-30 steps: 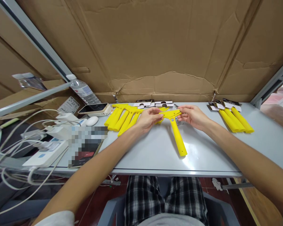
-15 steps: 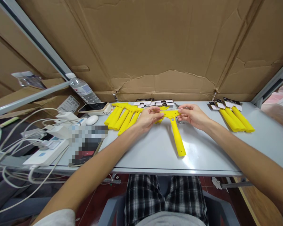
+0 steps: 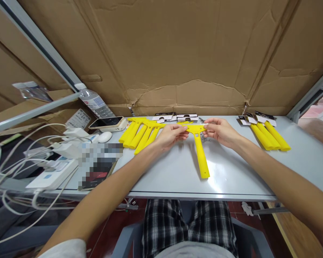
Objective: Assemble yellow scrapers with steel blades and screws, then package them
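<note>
Between both hands I hold a yellow T-shaped scraper (image 3: pixel 201 154) over the table, its handle pointing toward me. My left hand (image 3: pixel 172 136) pinches the left end of its head. At the other end, the fingers of my right hand (image 3: pixel 219 131) are closed on the head. Small metal screws (image 3: pixel 206 139) lie in a loose heap just behind the scraper, partly hidden by my right fingers. To the left, several similar yellow scrapers (image 3: pixel 140 136) rest side by side, some partly behind my left hand.
Yellow handles with black-and-white cards (image 3: pixel 269 136) lie at the right. More cards (image 3: pixel 187 117) sit at the back against the cardboard (image 3: pixel 188 93). A phone (image 3: pixel 107 123), water bottle (image 3: pixel 95 102), white mouse (image 3: pixel 105 137) and power strip (image 3: pixel 52 173) with cables crowd the left.
The scraper's handle end has swung slightly left and its head has tilted a little. Both hands keep their hold, with only small finger shifts.
</note>
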Motion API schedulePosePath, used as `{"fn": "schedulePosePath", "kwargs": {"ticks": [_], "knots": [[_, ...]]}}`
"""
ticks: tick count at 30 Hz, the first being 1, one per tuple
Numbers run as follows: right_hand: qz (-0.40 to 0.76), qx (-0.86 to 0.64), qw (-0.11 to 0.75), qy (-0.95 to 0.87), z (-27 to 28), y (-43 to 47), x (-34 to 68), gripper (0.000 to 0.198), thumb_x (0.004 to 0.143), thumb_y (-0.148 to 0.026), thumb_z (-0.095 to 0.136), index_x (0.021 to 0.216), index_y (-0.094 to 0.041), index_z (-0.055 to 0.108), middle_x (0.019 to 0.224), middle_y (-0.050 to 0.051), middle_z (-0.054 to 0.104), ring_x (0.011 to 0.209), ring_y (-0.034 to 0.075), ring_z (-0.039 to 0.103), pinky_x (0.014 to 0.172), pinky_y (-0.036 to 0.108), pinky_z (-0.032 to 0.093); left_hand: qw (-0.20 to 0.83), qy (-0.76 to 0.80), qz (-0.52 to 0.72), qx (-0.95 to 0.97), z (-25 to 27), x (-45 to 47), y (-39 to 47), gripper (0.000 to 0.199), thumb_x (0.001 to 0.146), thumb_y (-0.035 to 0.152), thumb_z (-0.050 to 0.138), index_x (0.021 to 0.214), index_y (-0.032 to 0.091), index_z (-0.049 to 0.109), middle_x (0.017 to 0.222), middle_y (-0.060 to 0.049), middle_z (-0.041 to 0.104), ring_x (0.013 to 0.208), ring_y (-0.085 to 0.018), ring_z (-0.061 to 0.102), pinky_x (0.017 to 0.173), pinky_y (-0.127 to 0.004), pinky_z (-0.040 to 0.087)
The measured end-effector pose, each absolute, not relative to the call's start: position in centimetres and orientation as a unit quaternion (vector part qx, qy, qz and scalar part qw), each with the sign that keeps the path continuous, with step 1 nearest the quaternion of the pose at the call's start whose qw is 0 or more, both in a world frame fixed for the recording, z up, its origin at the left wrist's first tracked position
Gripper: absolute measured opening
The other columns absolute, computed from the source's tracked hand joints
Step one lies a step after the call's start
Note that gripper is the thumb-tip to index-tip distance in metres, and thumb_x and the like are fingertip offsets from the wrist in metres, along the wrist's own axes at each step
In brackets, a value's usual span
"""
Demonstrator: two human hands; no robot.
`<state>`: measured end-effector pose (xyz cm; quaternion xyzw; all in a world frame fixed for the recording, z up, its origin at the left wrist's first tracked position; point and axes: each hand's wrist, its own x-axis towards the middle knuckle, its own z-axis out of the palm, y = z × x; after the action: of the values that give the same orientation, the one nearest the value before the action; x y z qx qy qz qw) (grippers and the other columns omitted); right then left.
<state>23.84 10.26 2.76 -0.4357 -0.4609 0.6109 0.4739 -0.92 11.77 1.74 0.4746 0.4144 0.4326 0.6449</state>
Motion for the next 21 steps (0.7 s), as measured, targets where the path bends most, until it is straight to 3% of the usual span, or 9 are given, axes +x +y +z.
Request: {"fn": "schedulePosePath", "kwargs": {"ticks": [7,14,21], "knots": [[0.614,-0.436,0.468,-0.462,2.7,10.3,23.8,0.038,0.083,-0.016,0.076,0.114,-0.011,0.056,0.101,0.01,0.069,0.073,0.012,0.07,0.076,0.029,0.065,0.617,0.403,0.44,0.513,1.7,-1.1,11.8,0.031,0.077,0.033,0.099,0.082,0.008,0.08,0.079,-0.01,0.079,0.071,-0.014,0.074,0.071,-0.027,0.058],[0.613,-0.443,0.468,-0.457,2.7,10.2,23.8,0.037,0.084,-0.014,0.075,0.115,-0.011,0.057,0.102,0.011,0.07,0.074,0.011,0.069,0.077,0.028,0.065,0.613,0.435,0.453,0.479,2.6,-0.5,11.1,0.017,0.095,0.019,0.073,0.086,0.007,0.081,0.082,-0.013,0.081,0.068,-0.015,0.073,0.069,-0.029,0.059],[0.617,-0.442,0.466,-0.454,2.8,10.1,23.6,0.034,0.086,-0.013,0.075,0.116,-0.011,0.058,0.103,0.012,0.071,0.075,0.01,0.068,0.076,0.027,0.065,0.607,0.451,0.447,0.477,3.1,-0.4,10.8,0.015,0.092,0.011,0.072,0.079,0.008,0.078,0.075,-0.013,0.079,0.064,-0.015,0.071,0.069,-0.029,0.059]]}}
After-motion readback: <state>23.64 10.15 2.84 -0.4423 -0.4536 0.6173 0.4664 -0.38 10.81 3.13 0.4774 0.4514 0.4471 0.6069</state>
